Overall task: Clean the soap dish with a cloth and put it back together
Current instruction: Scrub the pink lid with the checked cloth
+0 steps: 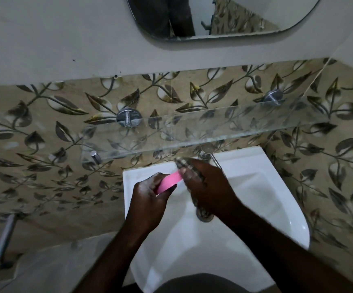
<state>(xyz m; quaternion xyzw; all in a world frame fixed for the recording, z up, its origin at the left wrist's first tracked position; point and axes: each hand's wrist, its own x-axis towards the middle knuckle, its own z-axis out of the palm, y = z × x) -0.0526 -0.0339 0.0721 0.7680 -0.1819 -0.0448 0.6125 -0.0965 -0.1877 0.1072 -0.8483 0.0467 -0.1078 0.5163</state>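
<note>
One glass shelf (213, 127) spans the wall beyond the sink (287, 208). Over it, left hand (148, 199) grips pink soap dish (169, 181); right hand (207, 187) hold blurred, cannot tell.

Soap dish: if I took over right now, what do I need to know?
Left grip holds the pink dish over the sink.
Right grip pinches what looks like a blurred cloth against the dish's far end.
Done: wiping is under way; I cannot tell how clean it is.
Left: finish wiping, then put the dish together. Its other part is not in view.
</note>
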